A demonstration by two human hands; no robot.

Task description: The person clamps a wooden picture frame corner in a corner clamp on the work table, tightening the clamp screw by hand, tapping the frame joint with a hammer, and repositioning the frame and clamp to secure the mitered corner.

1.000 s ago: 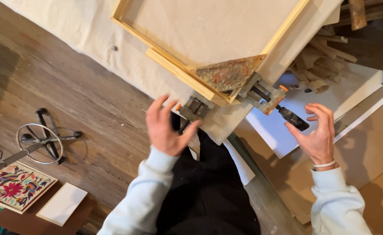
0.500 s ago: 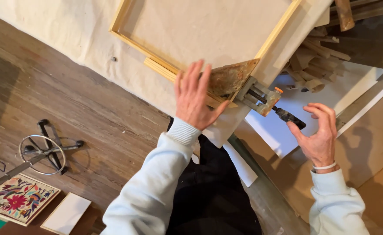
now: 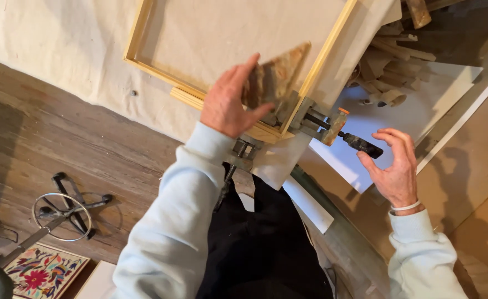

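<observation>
Left fingers [image 3: 244, 72] laid flat along the edge of a mottled triangular plate [image 3: 281, 69], thumb pinching from below, so holding it upright-tilted inside the clamped corner of the wooden stretcher frame [image 3: 139, 39]. Left hand [image 3: 227, 105] sits at about 11 o'clock from the grey corner clamp [image 3: 305, 119]. Right fingers [image 3: 391, 138] half curled and spread, holding nothing, just beside the black clamp handle [image 3: 360, 145] at 4 o'clock from that corner; contact hard to tell. Right hand [image 3: 396, 171] hovers over a white sheet [image 3: 360, 171]. Step in hand, judging by this: seating the plate in the corner. Tightening calls for closing the right fingers on the handle while keeping the plate steady.
</observation>
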